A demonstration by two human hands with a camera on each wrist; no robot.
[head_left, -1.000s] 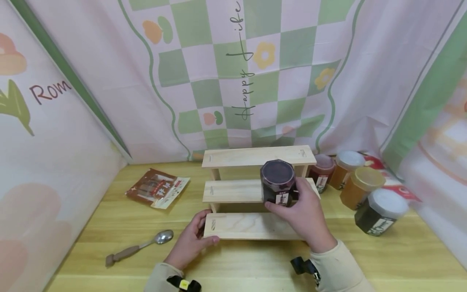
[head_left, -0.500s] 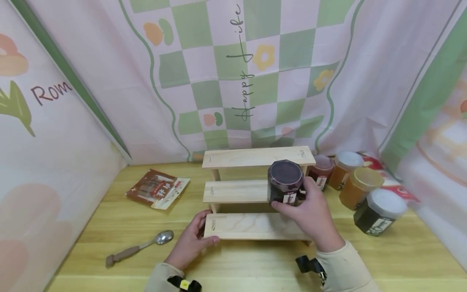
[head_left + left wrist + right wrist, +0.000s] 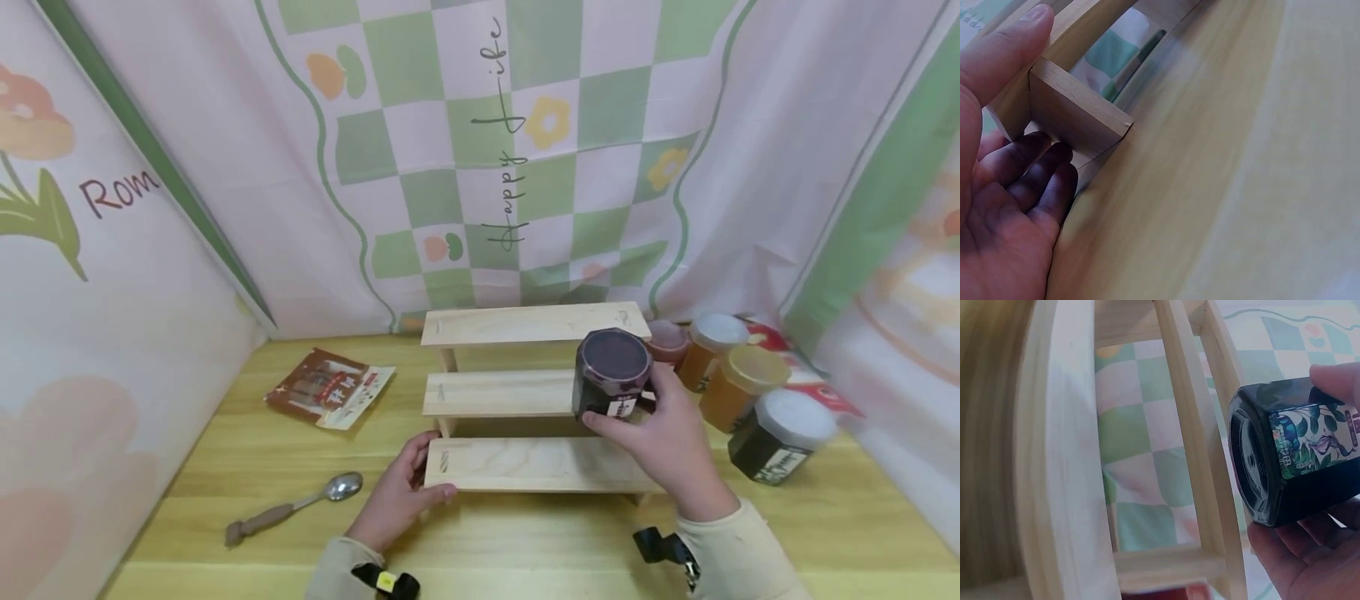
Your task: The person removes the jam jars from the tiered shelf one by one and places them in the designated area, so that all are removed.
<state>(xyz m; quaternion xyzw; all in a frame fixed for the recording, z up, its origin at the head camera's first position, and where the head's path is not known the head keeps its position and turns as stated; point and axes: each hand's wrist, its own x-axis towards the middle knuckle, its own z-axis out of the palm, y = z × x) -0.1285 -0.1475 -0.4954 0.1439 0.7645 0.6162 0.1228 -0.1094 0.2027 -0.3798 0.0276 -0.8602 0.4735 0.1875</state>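
Note:
A three-tier wooden shelf (image 3: 540,462) stands on the table. My left hand (image 3: 405,492) grips the left end of its lowest board, thumb on top; in the left wrist view the fingers (image 3: 1054,187) curl in beside the board's end support (image 3: 1075,109). My right hand (image 3: 667,437) holds a dark, many-sided jar (image 3: 615,367) with a purplish-black lid, fingers around its right side and thumb at the front. The jar is off the boards, in front of the middle tier's right end. The right wrist view shows its base and a leaf-patterned label (image 3: 1313,440).
Right of the shelf stand a reddish jar (image 3: 667,342), an amber jar (image 3: 712,350), a honey-coloured jar (image 3: 745,387) and a dark jar with a white lid (image 3: 782,437). Left lie a brown snack packet (image 3: 330,387) and a spoon (image 3: 292,507). A patterned cloth (image 3: 517,150) hangs behind.
My right hand has carried the dark jar to the right, along the shelf toward its right end. My left hand keeps its grip on the lowest board. The head view has shifted slightly.

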